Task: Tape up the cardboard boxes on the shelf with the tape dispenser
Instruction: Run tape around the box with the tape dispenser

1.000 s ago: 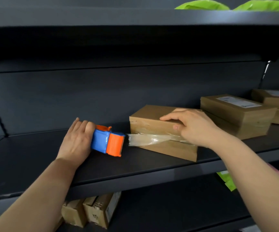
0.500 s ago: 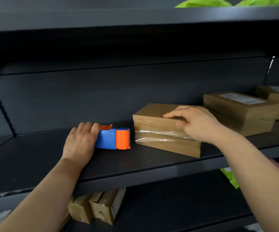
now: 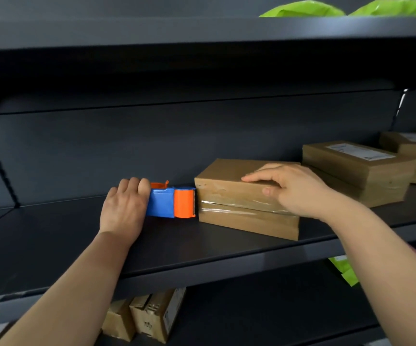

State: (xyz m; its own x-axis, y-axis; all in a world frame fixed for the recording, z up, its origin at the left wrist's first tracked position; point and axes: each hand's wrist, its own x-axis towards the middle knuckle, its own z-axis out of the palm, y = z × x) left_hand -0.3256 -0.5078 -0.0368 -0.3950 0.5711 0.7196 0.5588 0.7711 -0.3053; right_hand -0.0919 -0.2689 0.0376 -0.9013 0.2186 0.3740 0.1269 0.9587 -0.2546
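Your left hand (image 3: 124, 208) gripped blocky plastic tape dispenser (image 3: 170, 203), handle hidden; right hand (image 3: 295, 189), fingers (image 3: 260, 176) together, pressed matte cardboard box (image 3: 226, 171).

Light is dim and even, from the front, leaving the dark shelf (image 3: 52, 240) flat grey. Deep shadow lies beneath the upper shelf (image 3: 177, 31). Tape (image 3: 241, 203) on the box (image 3: 226, 171) gives pale glare. Green bags (image 3: 301, 10) glow bright. Shelf edges bow near the corners; detail is soft.
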